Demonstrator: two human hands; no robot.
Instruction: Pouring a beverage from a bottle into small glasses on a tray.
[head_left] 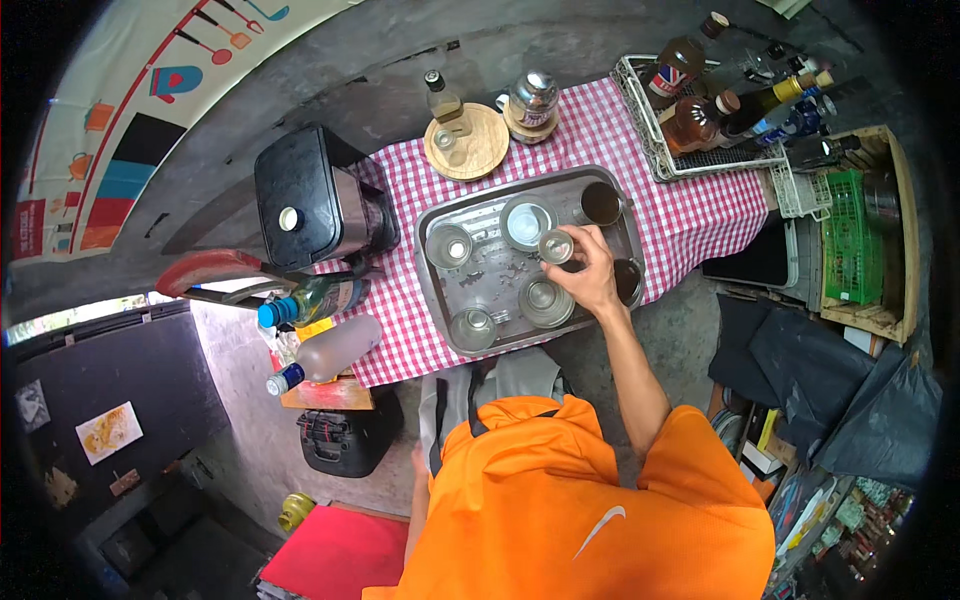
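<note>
My right hand (585,272) reaches over a metal tray (490,290), its fingers closed round a small clear glass (556,246). The small glass is held above the tray, beside a wide glass with pale contents (527,221). On the tray also stand a clear glass (449,246) at the far left, another glass (473,328) at the near left and a wide glass (546,301) near the middle. A glass of dark liquid (601,203) stands at the far right, a dark glass (627,280) nearer me. My left hand (419,459) hangs low beside my body, its fingers not clear.
A checkered cloth (400,345) covers the table. Left of the tray are a black-topped container (300,200) and a frosted bottle (340,348) lying tilted. Behind it stand a round wooden board (485,140) and a jar (532,100). A wire rack (650,135) at the right holds several bottles.
</note>
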